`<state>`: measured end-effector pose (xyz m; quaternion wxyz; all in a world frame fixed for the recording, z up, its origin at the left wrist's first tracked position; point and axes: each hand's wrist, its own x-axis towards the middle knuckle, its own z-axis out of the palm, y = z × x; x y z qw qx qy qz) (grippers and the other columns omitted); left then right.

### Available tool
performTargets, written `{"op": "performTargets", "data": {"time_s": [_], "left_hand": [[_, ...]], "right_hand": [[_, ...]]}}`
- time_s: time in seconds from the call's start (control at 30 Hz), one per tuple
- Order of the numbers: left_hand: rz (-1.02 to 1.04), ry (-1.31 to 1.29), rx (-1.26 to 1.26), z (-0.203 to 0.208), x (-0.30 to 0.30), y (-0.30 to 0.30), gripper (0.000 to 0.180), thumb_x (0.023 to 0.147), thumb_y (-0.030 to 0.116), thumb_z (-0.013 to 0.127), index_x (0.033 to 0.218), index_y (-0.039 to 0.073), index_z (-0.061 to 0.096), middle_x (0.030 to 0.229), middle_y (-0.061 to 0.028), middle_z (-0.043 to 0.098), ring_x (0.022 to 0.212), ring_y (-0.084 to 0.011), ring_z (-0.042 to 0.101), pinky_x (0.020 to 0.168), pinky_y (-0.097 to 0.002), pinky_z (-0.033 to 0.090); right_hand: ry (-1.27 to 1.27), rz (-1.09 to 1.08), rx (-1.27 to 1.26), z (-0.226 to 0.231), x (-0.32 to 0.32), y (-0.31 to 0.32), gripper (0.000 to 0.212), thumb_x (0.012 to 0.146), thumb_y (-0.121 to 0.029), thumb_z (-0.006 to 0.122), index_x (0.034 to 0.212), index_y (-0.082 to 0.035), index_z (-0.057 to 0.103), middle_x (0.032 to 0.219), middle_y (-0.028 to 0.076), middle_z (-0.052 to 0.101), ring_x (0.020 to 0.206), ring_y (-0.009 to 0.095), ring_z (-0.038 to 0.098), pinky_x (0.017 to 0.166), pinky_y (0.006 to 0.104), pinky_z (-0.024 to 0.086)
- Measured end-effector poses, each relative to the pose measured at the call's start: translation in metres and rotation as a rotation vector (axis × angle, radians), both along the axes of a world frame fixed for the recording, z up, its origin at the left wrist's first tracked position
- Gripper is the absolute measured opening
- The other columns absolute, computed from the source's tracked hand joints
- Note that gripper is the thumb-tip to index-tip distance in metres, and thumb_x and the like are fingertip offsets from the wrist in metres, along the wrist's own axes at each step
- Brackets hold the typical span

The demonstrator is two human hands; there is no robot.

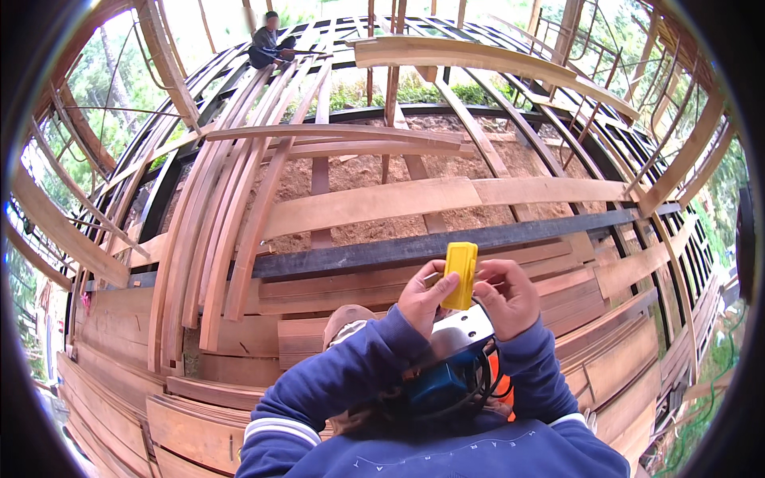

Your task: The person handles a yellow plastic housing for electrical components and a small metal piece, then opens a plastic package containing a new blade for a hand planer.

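Note:
My left hand (426, 299) grips a small yellow plastic case (460, 275), thumb across its front, holding it upright in front of my chest. Close beside the case, my right hand (512, 299) has its fingers curled and pinched together; what they hold, if anything, is hidden. Below both hands, at my lap, is a blue corded power tool (434, 390) with a shiny metal plate (462, 331) turned upward. Its black cord (482, 378) loops by my right forearm. Part of something bright orange (500, 390) shows behind the cord.
Stacked planks (199, 430) lie around me. Long boards (215, 215) run away on the left, and a dark beam (414, 248) crosses ahead. Beyond are open floor joists over bare soil (358, 171). Another person (271, 48) sits on the far framing. Posts rise on both sides.

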<state>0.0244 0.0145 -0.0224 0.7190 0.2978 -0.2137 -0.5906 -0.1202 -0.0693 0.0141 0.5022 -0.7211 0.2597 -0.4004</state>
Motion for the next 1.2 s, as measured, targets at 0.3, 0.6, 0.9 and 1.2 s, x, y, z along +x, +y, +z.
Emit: {"op": "performTargets", "data": {"time_s": [0.3,0.6,0.9,1.2], "left_hand": [[0.171,-0.301,-0.049,-0.002,-0.003,0.002,0.020,0.099,0.015,0.058,0.114,0.002,0.057,0.098,-0.0011,0.063,0.088,-0.0048,0.058,0.075,-0.0189,0.048],[0.175,-0.448,0.009,0.009,0.000,0.005,0.032,0.100,0.031,0.055,0.111,0.002,0.062,0.074,0.0034,0.058,0.057,-0.0009,0.046,0.050,-0.0167,0.034],[0.109,-0.384,0.011,0.009,0.005,0.009,0.042,0.102,0.040,0.047,0.107,0.002,0.064,0.065,0.0017,0.055,0.050,-0.0033,0.045,0.046,-0.0183,0.034],[0.133,-0.499,0.079,0.008,-0.002,0.009,0.050,0.103,0.045,0.042,0.104,0.001,0.064,0.062,-0.0022,0.055,0.046,-0.0061,0.045,0.043,-0.0197,0.033]], "right_hand": [[0.004,0.052,-0.089,0.003,0.006,0.007,0.017,0.083,-0.001,0.070,0.100,0.000,0.069,0.084,0.007,0.062,0.070,0.011,0.061,0.061,0.0244,0.049],[0.146,-0.056,-0.591,0.019,0.005,0.007,0.022,0.072,0.000,0.072,0.094,-0.002,0.069,0.085,0.011,0.063,0.076,0.025,0.064,0.066,0.0325,0.052],[0.119,0.059,-0.660,0.020,0.004,0.007,0.026,0.074,-0.002,0.074,0.099,-0.002,0.066,0.092,0.013,0.065,0.081,0.028,0.065,0.071,0.0347,0.052],[0.100,-0.008,-0.712,0.020,0.004,0.009,0.019,0.078,-0.004,0.072,0.096,-0.001,0.066,0.086,0.012,0.064,0.076,0.029,0.062,0.068,0.0364,0.051]]}}
